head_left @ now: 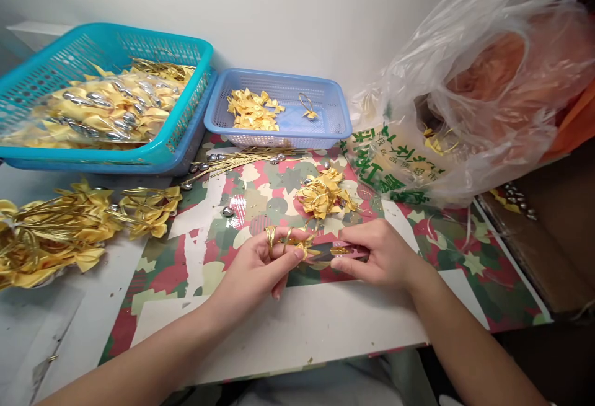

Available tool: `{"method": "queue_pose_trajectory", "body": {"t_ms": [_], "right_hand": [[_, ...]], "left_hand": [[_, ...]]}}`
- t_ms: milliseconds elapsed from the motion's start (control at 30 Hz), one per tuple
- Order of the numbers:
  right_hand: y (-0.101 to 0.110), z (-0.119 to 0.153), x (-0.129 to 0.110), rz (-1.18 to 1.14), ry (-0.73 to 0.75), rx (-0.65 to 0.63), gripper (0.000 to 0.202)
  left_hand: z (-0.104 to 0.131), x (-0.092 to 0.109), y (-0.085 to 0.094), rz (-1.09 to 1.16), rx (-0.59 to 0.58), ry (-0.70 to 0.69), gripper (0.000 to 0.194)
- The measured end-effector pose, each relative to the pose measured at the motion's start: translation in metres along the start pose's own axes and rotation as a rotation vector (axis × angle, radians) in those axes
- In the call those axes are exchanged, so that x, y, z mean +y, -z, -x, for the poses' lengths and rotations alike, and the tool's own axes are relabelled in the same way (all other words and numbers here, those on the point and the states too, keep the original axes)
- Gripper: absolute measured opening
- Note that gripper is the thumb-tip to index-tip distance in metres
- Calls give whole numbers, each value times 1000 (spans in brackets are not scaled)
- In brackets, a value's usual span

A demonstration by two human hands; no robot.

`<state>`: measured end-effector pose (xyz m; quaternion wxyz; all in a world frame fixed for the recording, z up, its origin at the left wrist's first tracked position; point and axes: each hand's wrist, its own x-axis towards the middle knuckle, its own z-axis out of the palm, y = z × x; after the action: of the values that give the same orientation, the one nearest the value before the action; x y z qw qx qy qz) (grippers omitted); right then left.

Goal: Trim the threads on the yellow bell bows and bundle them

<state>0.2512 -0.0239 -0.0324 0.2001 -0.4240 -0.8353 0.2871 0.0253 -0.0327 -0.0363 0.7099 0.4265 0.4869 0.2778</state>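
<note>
Toward the front edge of the tabletop, my left hand pinches a gold flower; my right hand grips pliers whose tips, crowding my left thumb, could slip and nip it.

A pale worktable spreads before you, topped by a red, green and cream patterned cover. Directly on your tabletop sit a periwinkle basket, a plastic bag with green lettering, a heap of yellow ribbon flowers, loose gold wires and a silver bead; wired yellow bunches lie at your left.
</note>
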Motion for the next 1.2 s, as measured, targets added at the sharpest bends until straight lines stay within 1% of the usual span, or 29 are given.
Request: {"method": "queue_pose_trajectory", "body": {"t_ms": [100, 267, 533, 733, 933, 1200], "right_hand": [[-2, 0, 0, -96, 35, -63, 41], [-6, 0, 2, -19, 19, -12, 38], [-5, -1, 2, 95, -24, 28, 43], [-6, 0, 3, 158, -1, 73, 43], [-5, 0, 4, 151, 18, 91, 42], [-8, 1, 6, 197, 46, 132, 42]], "left_hand": [[1, 1, 0, -13, 0, -1, 31], [2, 2, -3, -60, -28, -22, 41], [4, 2, -6, -64, -19, -19, 54], [6, 3, -7, -60, -20, -2, 53], [5, 4, -6, -48, 2, -26, 49], [5, 4, -5, -46, -15, -38, 46]]}}
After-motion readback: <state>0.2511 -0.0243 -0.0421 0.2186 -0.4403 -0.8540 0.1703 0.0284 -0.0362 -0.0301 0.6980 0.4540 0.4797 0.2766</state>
